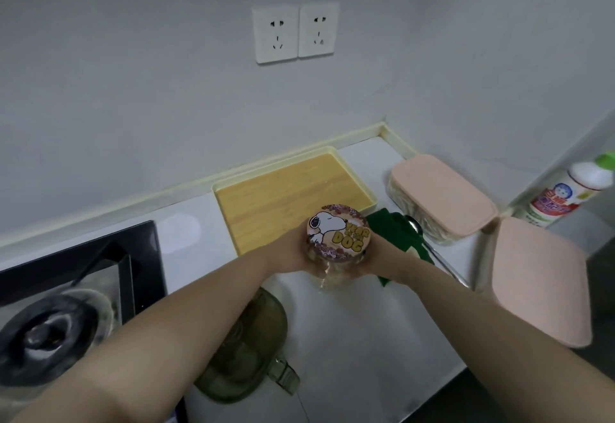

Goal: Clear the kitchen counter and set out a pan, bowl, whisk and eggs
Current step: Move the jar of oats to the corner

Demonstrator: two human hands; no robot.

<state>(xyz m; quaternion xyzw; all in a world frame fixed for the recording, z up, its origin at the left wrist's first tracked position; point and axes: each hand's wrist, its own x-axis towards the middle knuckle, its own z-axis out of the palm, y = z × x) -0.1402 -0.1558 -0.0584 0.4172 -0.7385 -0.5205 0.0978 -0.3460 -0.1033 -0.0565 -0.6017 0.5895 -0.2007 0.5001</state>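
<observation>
A clear glass jar (329, 274) with a round cartoon-dog lid (338, 232) is held between both hands above the white counter (359, 332). My left hand (288, 251) grips its left side and my right hand (374, 257) grips its right side. The fingers lie behind the jar, mostly hidden. Just beyond the jar sits a tray with a wood-look floor (286, 196), nothing in it. No pan, bowl, whisk or eggs are in view.
A green cloth (396, 228) and a metal spoon (432, 249) lie right of the jar. Two pink-lidded containers (442, 196) (539, 282) and a white bottle (572, 191) stand at the right. A gas stove (66, 299) is left; an olive-tinted lidded container (253, 349) is under my left forearm.
</observation>
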